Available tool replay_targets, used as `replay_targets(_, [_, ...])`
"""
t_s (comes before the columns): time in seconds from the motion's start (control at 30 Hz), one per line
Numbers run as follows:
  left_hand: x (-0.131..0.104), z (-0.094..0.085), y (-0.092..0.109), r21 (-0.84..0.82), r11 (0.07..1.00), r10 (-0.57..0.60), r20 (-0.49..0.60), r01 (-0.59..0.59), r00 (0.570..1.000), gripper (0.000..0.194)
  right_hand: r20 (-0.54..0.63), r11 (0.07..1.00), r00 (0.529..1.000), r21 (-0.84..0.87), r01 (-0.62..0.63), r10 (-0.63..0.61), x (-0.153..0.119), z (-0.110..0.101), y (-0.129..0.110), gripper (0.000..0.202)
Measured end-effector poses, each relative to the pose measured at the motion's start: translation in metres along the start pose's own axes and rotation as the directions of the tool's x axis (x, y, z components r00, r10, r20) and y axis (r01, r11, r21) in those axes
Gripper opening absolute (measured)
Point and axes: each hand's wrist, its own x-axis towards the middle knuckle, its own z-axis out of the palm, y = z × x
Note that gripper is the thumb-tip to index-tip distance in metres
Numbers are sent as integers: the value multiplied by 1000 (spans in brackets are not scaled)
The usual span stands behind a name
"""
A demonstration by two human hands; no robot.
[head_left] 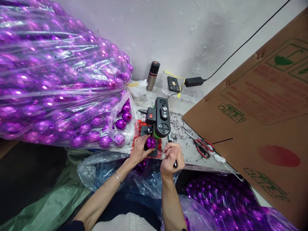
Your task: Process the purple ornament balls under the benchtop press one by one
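Between the thumb and fingers of my left hand is a shiny purple faceted ball. It sits under the head of a small black bench drill press, just above its dark base. My right hand is wrapped round the black-ended lever at the machine's right side. Loose purple balls lie in the open mouth of a clear plastic bag, left of the machine. The drill tip is hidden from view.
A big clear bag of purple balls fills the left. Behind stand a steel flask, a phone and a power adapter. Red-handled scissors lie beside a large cardboard box. Dark shavings litter the table.
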Motion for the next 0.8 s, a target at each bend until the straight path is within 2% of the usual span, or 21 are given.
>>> replay_targets(0.13, [-33,-21,5,28,996,88,41,-89,995,75,57,1000,998,-1,-1,1,5,-7,-8,36])
replay_targets(0.17, [-38,-30,7,38,995,92,43,-94,995,75,70,1000,998,-3,6,-6,2,-7,-6,36])
replay_targets(0.23, [-39,-52,7,74,994,77,-2,-77,997,61,77,1000,997,-10,13,-12,-5,-7,-1,36])
replay_targets(0.3, [-23,-74,3,149,988,43,-99,-28,994,44,56,1000,998,-7,15,-14,-11,-5,4,36])
replay_targets(0.4, [20,-100,-15,336,933,-65,-186,126,980,39,36,1000,999,4,22,-22,-15,-3,8,36])
replay_targets(0.5, [56,-112,-40,491,822,-257,-132,288,957,41,52,999,998,-8,46,-45,-13,-3,8,36])
replay_targets(0.57, [69,-115,-53,520,784,-348,-81,337,934,45,61,998,996,-16,67,-66,-12,-4,8,36])
replay_targets(0.63, [73,-119,-60,481,803,-377,-47,352,925,49,65,997,995,-18,77,-76,-11,-4,7,36])
replay_targets(0.7, [73,-124,-60,377,859,-354,-50,346,934,53,67,997,995,-9,78,-78,-10,-4,6,37])
replay_targets(0.8, [65,-134,-45,80,947,-304,-77,310,949,63,62,998,996,21,67,-69,-4,-3,1,37])
